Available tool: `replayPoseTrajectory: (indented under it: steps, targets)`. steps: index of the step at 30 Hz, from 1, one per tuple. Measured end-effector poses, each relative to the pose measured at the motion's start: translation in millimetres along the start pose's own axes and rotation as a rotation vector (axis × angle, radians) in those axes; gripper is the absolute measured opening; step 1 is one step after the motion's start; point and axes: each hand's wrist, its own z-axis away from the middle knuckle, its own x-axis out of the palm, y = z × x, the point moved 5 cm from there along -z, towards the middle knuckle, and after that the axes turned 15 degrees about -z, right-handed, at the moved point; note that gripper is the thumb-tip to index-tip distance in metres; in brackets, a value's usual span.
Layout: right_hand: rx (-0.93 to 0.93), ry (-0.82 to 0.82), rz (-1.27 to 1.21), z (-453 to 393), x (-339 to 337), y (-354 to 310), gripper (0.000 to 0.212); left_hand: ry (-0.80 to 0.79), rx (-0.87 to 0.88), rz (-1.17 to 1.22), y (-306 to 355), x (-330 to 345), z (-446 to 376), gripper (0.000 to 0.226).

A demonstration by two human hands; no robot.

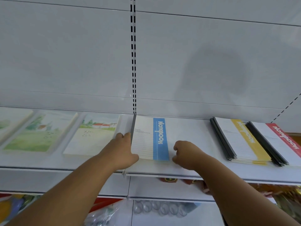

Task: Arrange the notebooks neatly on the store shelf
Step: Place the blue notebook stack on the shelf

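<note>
A white notebook with a blue stripe [149,139] lies flat on the white shelf [187,170], near its middle. My left hand [123,150] holds the notebook's left edge and near corner, thumb on the cover. My right hand [185,154] hovers just right of the blue stripe with its fingers curled and nothing in them. A stack of yellow-striped notebooks [241,141] and a stack of red-striped ones [280,141] lie further right. To the left lie notebooks with painted landscape covers [94,136], [40,132].
The white back panel with a slotted upright [133,62] rises behind the shelf. Below the shelf edge are packaged goods, a clear plastic bag [104,214] and bubble-like packaging [159,207]. Bare shelf surface lies between the blue and yellow notebooks.
</note>
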Motion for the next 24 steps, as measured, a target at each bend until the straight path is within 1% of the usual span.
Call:
replayPoseTrajectory:
  steps: [2, 4, 6, 8, 10, 12, 13, 15, 17, 19, 21, 24]
  targets:
    - [-0.004, 0.105, -0.052, -6, -15, -2, 0.024, 0.081, -0.027, 0.033, 1, -13, -6, 0.058]
    - [-0.021, 0.210, -0.098, -13, -23, -13, 0.024, 0.195, -0.033, 0.036, 5, -23, -16, 0.054]
    - [-0.047, 0.288, -0.142, -20, -25, -26, 0.024, 0.298, 0.027, -0.002, 14, -27, -25, 0.050]
    - [-0.020, 0.335, -0.209, -26, -24, -32, 0.024, 0.347, 0.121, -0.056, 25, -27, -33, 0.041]
    - [0.040, 0.342, -0.246, -33, -19, -31, 0.025, 0.343, 0.198, -0.105, 32, -25, -43, 0.037]
    - [0.106, 0.330, -0.286, -39, -15, -25, 0.027, 0.342, 0.227, -0.147, 33, -24, -54, 0.035]
    - [0.137, 0.322, -0.315, -43, -13, -22, 0.027, 0.353, 0.208, -0.163, 32, -25, -60, 0.034]
    - [0.194, 0.299, -0.349, -51, -10, -20, 0.028, 0.353, 0.103, -0.191, 25, -28, -70, 0.034]
    - [0.239, 0.282, -0.352, -57, -7, -20, 0.031, 0.258, -0.007, -0.152, 16, -26, -80, 0.044]
    - [0.258, 0.266, -0.364, -62, -3, -22, 0.033, 0.139, -0.078, -0.025, 10, -19, -90, 0.057]
    - [0.293, 0.258, -0.391, -66, 1, -22, 0.031, 0.092, -0.090, 0.003, 8, -12, -95, 0.060]
    - [0.328, 0.268, -0.407, -71, 6, -20, 0.026, 0.126, -0.061, -0.074, 10, -8, -97, 0.054]
